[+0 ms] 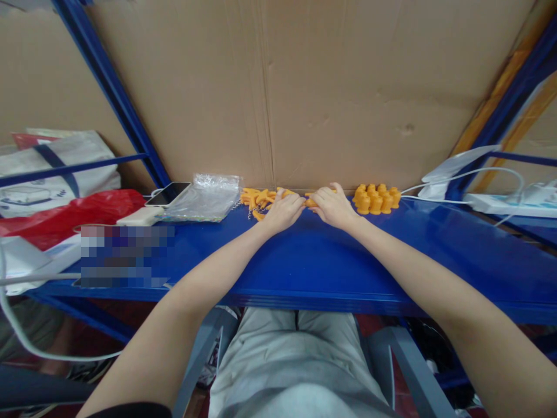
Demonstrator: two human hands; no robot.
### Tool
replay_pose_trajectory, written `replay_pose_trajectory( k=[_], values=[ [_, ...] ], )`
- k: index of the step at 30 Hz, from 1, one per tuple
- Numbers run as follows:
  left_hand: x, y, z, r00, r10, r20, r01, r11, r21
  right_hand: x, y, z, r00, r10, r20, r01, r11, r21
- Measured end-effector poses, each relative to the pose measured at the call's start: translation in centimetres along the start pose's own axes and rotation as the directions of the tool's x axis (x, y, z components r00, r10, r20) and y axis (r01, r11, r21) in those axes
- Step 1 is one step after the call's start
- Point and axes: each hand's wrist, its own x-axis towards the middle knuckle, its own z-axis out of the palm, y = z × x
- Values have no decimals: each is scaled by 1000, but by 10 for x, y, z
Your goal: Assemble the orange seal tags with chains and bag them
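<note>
My left hand (284, 210) and my right hand (333, 206) meet at the far edge of the blue shelf (304, 261), fingers closed around a small orange plastic piece (310, 202) between them. A loose pile of orange pieces (260, 198) lies just left of my left hand. To the right of my right hand stands a tidy cluster of upright orange pieces (376, 199).
A clear plastic bag (204, 197), a phone (167, 194) and a white power bank (140, 216) lie at the left, with a red bag (65, 216) beyond. White chargers and cables (478, 191) sit at the right. A cardboard wall (304, 87) backs the shelf.
</note>
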Motion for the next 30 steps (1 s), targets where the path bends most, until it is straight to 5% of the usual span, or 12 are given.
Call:
replay_pose_trajectory(
  k=[19, 30],
  values=[
    [9, -5, -2, 989, -141, 54, 150, 947, -284, 7, 2, -8, 999, -42, -5, 42, 999, -29],
    [11, -9, -2, 947, -203, 249, 321, 626, -711, 3, 5, -2, 996, -90, -18, 89, 995, -39]
  ],
)
